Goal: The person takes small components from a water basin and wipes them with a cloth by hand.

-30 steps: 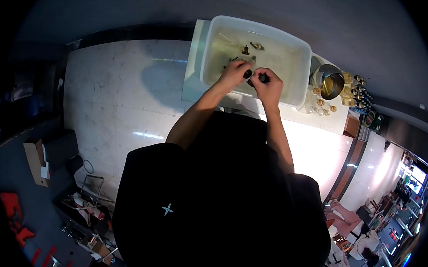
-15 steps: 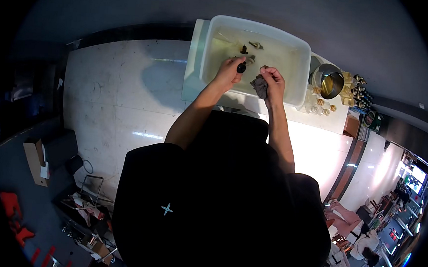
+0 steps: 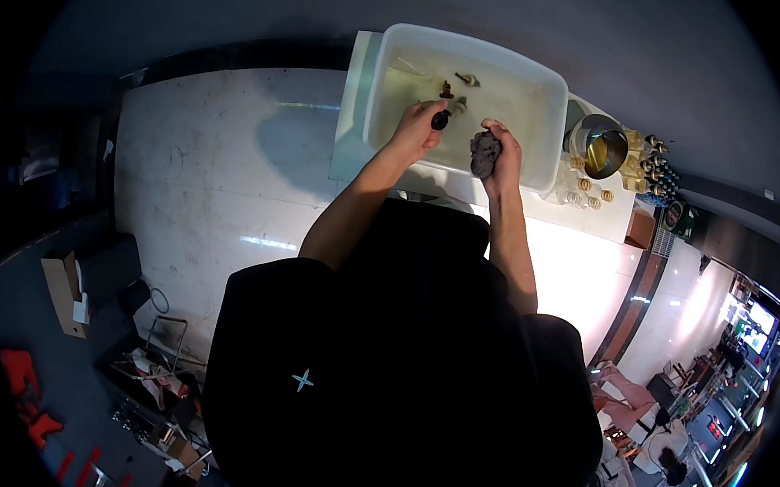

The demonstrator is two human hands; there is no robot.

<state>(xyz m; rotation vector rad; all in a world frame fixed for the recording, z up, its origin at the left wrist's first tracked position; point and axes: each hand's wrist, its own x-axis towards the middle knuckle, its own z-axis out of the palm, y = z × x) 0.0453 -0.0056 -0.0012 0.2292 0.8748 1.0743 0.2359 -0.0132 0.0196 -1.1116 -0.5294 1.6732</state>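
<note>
Over the near side of a white plastic tub (image 3: 555, 120), my left hand (image 3: 416, 132) is closed on a small black round part (image 3: 440, 121). Crumpled in my right hand (image 3: 505, 157) is a dark grey cloth (image 3: 484, 154), held to the right of my left hand with a gap between them. Cloudy yellowish water fills the tub. In it, beyond my left hand, lie a dark fitting (image 3: 447, 89), a dark and pale piece (image 3: 466, 79) and another pale piece (image 3: 460, 105).
Right of the tub stand a steel bowl (image 3: 600, 147) with yellow liquid, several small glass jars (image 3: 584, 186), and rows of bottles with dark tops (image 3: 654, 174). A cardboard box (image 3: 640, 229) is at the table's right end. People and equipment show at the lower right.
My hands have moved apart from being close together. The grey cloth, bunched between them earlier, hung loose from my right hand and is now gathered into a lump there.
</note>
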